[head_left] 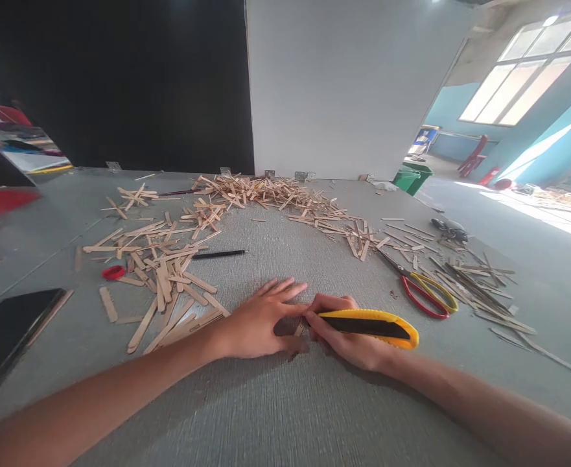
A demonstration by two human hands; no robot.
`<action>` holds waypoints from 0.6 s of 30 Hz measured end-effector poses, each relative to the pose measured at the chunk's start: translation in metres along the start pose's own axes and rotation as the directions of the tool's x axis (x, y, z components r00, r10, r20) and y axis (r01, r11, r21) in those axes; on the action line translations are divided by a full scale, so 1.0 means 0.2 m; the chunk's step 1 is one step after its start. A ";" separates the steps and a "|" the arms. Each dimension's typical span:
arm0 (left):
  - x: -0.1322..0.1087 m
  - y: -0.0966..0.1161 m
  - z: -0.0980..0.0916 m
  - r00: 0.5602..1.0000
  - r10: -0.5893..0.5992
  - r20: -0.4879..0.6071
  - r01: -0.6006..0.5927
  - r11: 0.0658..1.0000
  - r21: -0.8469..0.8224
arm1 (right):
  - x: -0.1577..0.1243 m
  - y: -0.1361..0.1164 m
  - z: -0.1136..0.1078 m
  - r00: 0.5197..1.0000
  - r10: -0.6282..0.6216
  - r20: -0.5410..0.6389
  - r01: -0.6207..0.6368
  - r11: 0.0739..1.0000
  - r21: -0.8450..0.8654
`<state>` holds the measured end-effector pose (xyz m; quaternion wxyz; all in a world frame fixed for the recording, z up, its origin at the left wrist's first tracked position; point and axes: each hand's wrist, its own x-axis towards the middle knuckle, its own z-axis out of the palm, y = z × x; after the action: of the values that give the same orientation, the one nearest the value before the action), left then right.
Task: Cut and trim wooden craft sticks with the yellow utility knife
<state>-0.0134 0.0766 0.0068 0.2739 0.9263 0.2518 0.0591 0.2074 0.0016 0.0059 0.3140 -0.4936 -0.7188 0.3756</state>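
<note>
The yellow-and-black knife (367,326) is held in the closed grip of the right hand (348,348), its front end turned toward the left hand (258,324). The left hand is laid on the table (266,408) with its fingers spread; whether its grip is closed on the small wood piece (299,329) by the thumb cannot be told. Wooden sticks (163,279) are strewn beyond, with a black pencil (220,254) among them, and scissors (428,295) are seen to the right.
</note>
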 end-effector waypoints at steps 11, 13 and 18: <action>0.00 0.01 0.00 1.000 -0.014 0.013 0.014 0.999 0.030 | 0.01 0.00 0.00 1.000 -0.028 -0.010 0.028 0.999 -0.043; 0.00 0.02 0.00 1.000 -0.014 0.012 0.013 0.999 0.034 | 0.01 0.00 0.00 1.000 -0.011 -0.001 0.011 0.999 -0.030; 0.00 0.01 0.00 1.000 0.002 -0.005 -0.002 1.000 0.013 | 0.01 0.00 0.00 1.000 -0.007 0.008 0.007 0.999 -0.045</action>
<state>-0.0120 0.0752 0.0069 0.2674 0.9282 0.2517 0.0600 0.2058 0.0030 0.0059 0.3014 -0.4967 -0.7299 0.3603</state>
